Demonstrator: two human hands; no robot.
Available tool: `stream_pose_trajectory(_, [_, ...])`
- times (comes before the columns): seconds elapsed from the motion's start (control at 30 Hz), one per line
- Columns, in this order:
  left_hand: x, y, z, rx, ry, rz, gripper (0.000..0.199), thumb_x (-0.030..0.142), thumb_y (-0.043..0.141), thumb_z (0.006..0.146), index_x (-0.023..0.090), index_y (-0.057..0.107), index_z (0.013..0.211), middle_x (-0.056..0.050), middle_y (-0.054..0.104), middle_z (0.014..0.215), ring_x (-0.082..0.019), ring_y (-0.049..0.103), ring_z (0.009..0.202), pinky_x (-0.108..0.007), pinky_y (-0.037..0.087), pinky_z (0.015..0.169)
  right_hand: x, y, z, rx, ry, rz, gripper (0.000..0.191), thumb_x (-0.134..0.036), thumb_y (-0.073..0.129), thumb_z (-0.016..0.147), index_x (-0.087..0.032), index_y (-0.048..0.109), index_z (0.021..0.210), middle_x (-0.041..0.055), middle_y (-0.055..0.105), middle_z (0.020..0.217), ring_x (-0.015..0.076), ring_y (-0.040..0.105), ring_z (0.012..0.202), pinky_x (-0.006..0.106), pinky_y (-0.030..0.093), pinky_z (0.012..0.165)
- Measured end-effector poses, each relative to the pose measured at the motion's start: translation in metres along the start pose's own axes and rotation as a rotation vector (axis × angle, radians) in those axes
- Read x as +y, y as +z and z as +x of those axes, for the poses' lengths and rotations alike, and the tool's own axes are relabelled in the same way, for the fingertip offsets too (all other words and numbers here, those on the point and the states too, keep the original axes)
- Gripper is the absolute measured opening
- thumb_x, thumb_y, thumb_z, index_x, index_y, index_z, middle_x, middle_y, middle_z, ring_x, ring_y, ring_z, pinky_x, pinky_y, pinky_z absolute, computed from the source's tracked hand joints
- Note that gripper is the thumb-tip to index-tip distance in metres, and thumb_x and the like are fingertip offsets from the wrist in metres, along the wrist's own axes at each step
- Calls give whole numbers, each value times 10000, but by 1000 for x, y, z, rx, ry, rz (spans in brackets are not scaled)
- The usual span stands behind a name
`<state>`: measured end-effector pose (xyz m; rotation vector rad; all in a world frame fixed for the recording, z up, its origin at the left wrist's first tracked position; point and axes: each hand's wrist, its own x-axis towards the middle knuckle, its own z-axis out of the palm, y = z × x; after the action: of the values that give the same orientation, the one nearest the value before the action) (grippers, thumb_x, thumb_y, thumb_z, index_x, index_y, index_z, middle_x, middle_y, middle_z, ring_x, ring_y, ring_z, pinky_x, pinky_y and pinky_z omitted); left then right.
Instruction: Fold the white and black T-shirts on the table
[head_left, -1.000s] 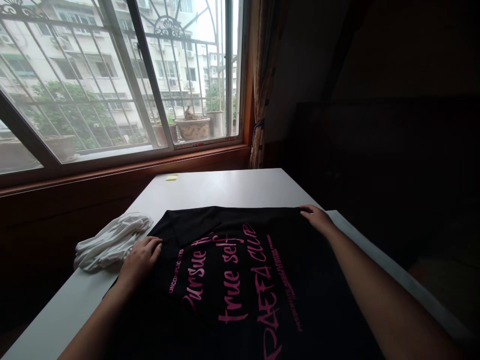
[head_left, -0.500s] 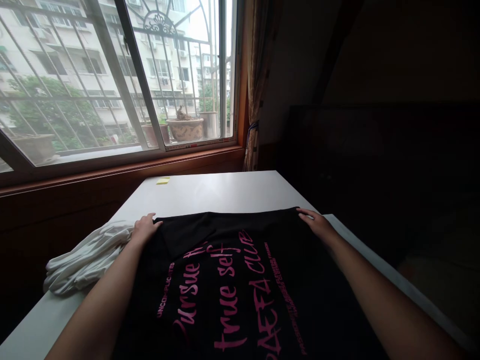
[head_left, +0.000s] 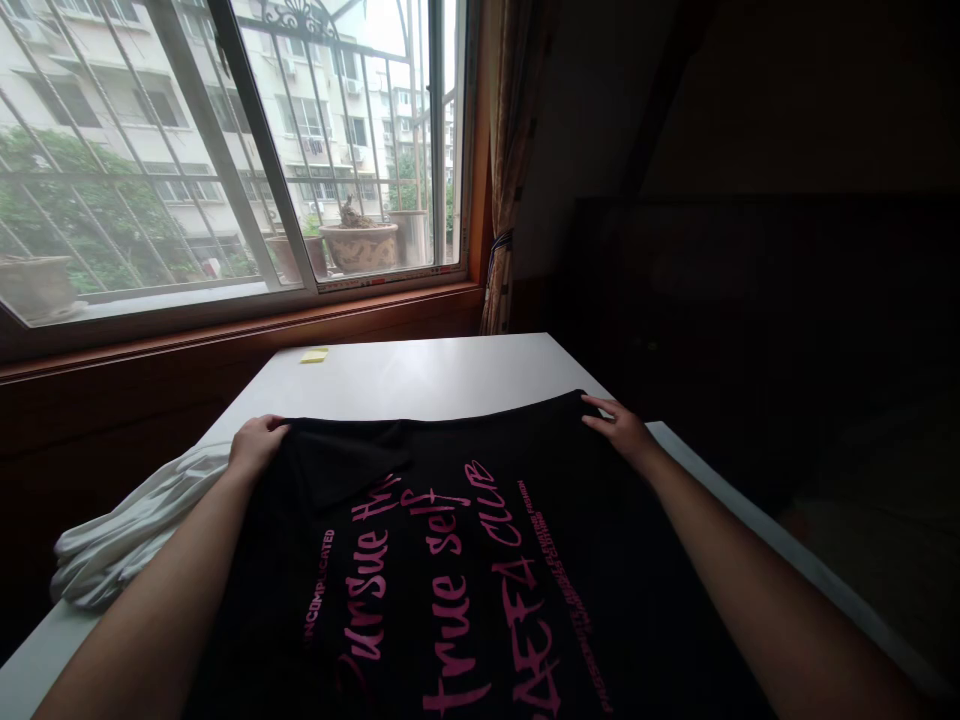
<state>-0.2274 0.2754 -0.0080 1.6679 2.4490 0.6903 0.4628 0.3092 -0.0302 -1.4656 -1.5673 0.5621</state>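
Note:
A black T-shirt point(head_left: 450, 520) with pink lettering is stretched out over the white table, its near part running out of view at the bottom. At its far left corner, my left hand point(head_left: 257, 440) pinches the fabric. My right hand point(head_left: 624, 428) is at the far right corner, fingertips on the raised edge, with a gap showing between two of the fingers. A sleeve lies folded over the print near my left hand. Between the two hands the far edge slopes up towards the right.
A crumpled pile of white cloth point(head_left: 131, 530) lies on the left of the white table point(head_left: 435, 375), beside my left forearm. Near the far left corner is a yellow sticky note point(head_left: 314, 355). Behind the table are a barred window point(head_left: 330, 150) and a tied curtain point(head_left: 504, 200).
My left hand has shifted left and its fingers have closed on the corner. The shirt's far right corner has risen a little with my right hand. The whole view has shifted slightly.

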Motion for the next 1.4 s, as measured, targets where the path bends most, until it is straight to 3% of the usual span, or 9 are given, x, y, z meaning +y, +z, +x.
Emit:
stream_pose_trajectory(0.33, [5, 29, -10, 0, -5, -7, 370, 398, 522, 885, 165, 719, 1095, -110, 777, 1073, -281, 714, 995, -352, 545, 846, 23, -1, 2, 114, -83, -243, 497, -394, 617, 848, -258, 691, 1321, 83, 661, 1304, 299, 636, 1195, 439, 511, 1042])
stream_pose_trajectory(0.6, [25, 41, -31, 117, 187, 103, 503, 346, 445, 943, 93, 606, 1347, -214, 599, 1408, -347, 482, 1387, -494, 328, 1192, 22, 11, -6, 84, -47, -526, 504, -346, 571, 879, -218, 654, 1359, 122, 598, 1413, 333, 558, 1314, 481, 436, 1150])
stream_pose_trajectory(0.73, [64, 57, -63, 48, 440, 130, 491, 395, 461, 992, 208, 579, 1430, -88, 490, 1587, -287, 318, 1530, -448, 246, 1257, -12, 47, -14, 5, -185, -725, 493, -362, 526, 942, -191, 628, 1393, 136, 530, 1524, 341, 448, 1430, 481, 343, 1219])
stream_pose_trajectory(0.83, [101, 77, -90, -49, 576, 234, 577, 472, 410, 1027, 209, 470, 1537, -89, 336, 1684, -319, 219, 1575, -535, 219, 1260, -51, 93, -28, -158, -272, -751, 572, -424, 430, 1006, -133, 531, 1488, 148, 427, 1616, 314, 357, 1503, 488, 256, 1255])
stream_pose_trajectory(0.97, [133, 100, -112, -194, 516, 311, 675, 568, 304, 1041, 197, 358, 1602, -82, 233, 1713, -329, 149, 1592, -612, 198, 1246, -90, 155, -55, -446, -310, -725, 698, -572, 324, 1038, -142, 401, 1582, 109, 279, 1694, 269, 230, 1567, 488, 133, 1282])
stream_pose_trajectory(1.07, [136, 107, -114, -212, 482, 328, 679, 579, 259, 1043, 214, 345, 1609, -70, 219, 1715, -318, 135, 1596, -617, 155, 1254, -97, 179, -66, -522, -283, -714, 720, -594, 287, 1041, -157, 350, 1609, 93, 221, 1712, 244, 173, 1584, 457, 108, 1282])
stream_pose_trajectory(1.2, [130, 107, -113, -208, 495, 327, 682, 583, 233, 1045, 222, 332, 1615, -57, 199, 1718, -304, 127, 1598, -602, 142, 1261, -87, 174, -53, -514, -205, -749, 753, -621, 280, 1033, -163, 299, 1630, 83, 191, 1721, 248, 130, 1591, 475, 51, 1284])
stream_pose_trajectory(1.3, [129, 107, -113, -211, 486, 323, 694, 605, 225, 1039, 234, 327, 1617, -52, 197, 1718, -302, 126, 1599, -603, 140, 1261, -74, 153, -30, -516, -102, -785, 743, -620, 319, 1025, -175, 324, 1621, 85, 202, 1718, 267, 131, 1590, 514, 5, 1278])
stream_pose_trajectory(1.4, [130, 108, -113, -212, 478, 319, 689, 609, 225, 1038, 250, 330, 1616, -46, 201, 1718, -298, 124, 1599, -597, 134, 1264, -59, 128, -7, -510, -27, -780, 722, -601, 319, 1030, -149, 391, 1588, 121, 280, 1690, 283, 212, 1573, 526, 73, 1274])
